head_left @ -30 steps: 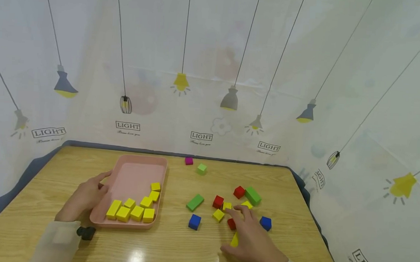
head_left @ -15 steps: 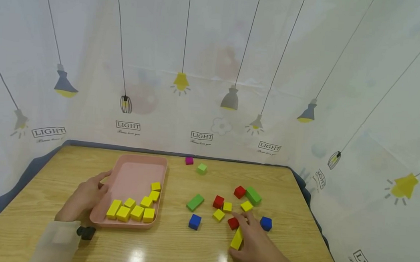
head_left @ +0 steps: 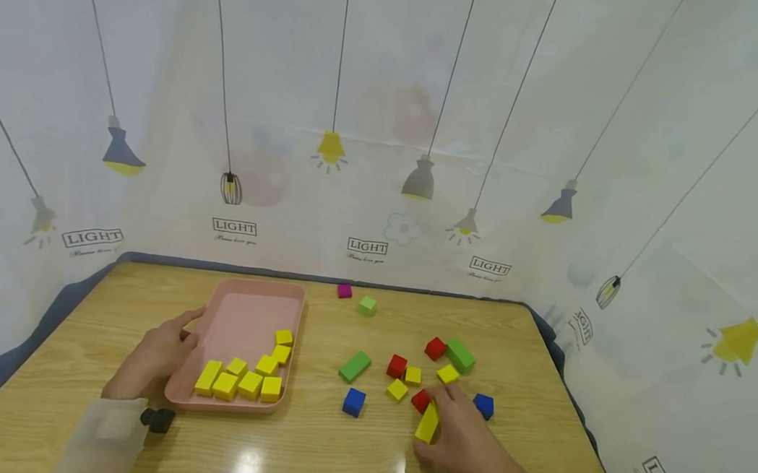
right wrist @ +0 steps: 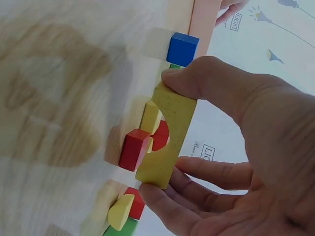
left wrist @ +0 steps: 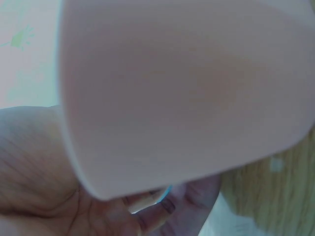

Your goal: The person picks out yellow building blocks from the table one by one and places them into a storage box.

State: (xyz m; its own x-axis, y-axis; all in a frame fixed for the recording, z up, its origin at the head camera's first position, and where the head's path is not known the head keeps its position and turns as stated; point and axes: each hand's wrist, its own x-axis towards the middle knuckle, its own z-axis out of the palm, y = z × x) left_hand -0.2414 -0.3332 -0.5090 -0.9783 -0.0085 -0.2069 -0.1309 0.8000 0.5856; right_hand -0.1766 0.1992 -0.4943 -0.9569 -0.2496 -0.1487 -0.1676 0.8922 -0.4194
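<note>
My right hand (head_left: 440,425) pinches a long yellow arch block (head_left: 428,422) near the table's front right. In the right wrist view the thumb sits on one end of this yellow arch block (right wrist: 170,132) and the fingers (right wrist: 197,169) curl round the other. A red block (right wrist: 134,150) lies just beside it. My left hand (head_left: 184,329) grips the left rim of a pink tray (head_left: 247,312) that holds several yellow blocks (head_left: 249,384). The left wrist view is filled by the blurred pink tray (left wrist: 187,88) with fingers (left wrist: 157,211) under it.
Loose blocks lie around the right hand: red (head_left: 396,366), blue (head_left: 354,401), green (head_left: 354,365), small yellow (head_left: 398,389), another blue (head_left: 484,406). A magenta cube (head_left: 344,291) and a light green cube (head_left: 367,305) sit near the far edge. Curtain walls enclose the table.
The right hand drew back from the small yellow pieces and closed its fingers on the long yellow block. The left hand and tray have stayed put.
</note>
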